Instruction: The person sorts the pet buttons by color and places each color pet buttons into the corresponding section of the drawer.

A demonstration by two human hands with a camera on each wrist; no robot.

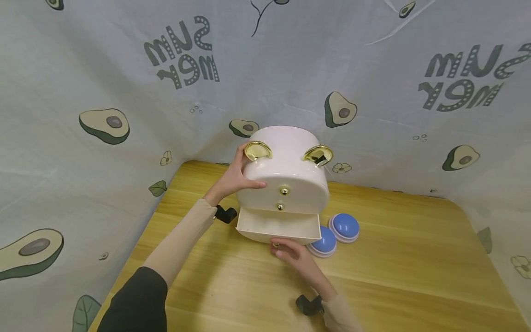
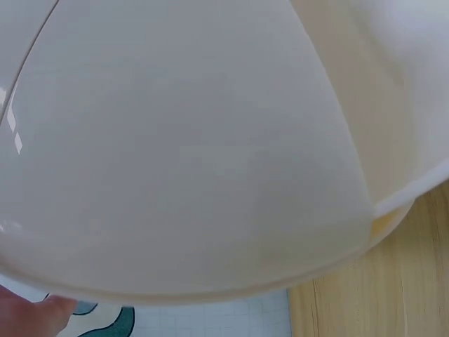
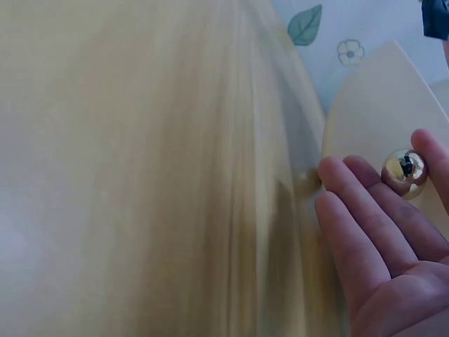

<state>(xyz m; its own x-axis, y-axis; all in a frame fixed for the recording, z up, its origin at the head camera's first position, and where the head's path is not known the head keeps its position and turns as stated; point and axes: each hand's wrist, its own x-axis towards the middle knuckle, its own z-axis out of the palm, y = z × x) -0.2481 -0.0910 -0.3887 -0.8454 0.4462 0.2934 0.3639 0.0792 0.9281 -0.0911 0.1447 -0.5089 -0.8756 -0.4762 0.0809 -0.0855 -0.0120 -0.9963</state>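
1 btm drawer (image 1: 279,223) open on white box (image 1: 286,169)

Nearest, ctr: R hand (image 1: 297,259) pinches gold knob (image 3: 405,172) on drawer front, thumb & fingers either side of it. R of drawer, on wood table (image 1: 415,249): near blue dome (image 1: 325,240), then far blue dome (image 1: 346,225) just beyond & to its R. Box stands approx ctr, toward table's far edge; mid knob (image 1: 280,207) & top knob (image 1: 284,190) on its front. L hand (image 1: 238,178), spread wide, holds box's L side, thumb on front. Farther up: L gold ear (image 1: 257,151), R gold ear (image 1: 318,155). Far back: avocado-print cloth (image 1: 282,78).
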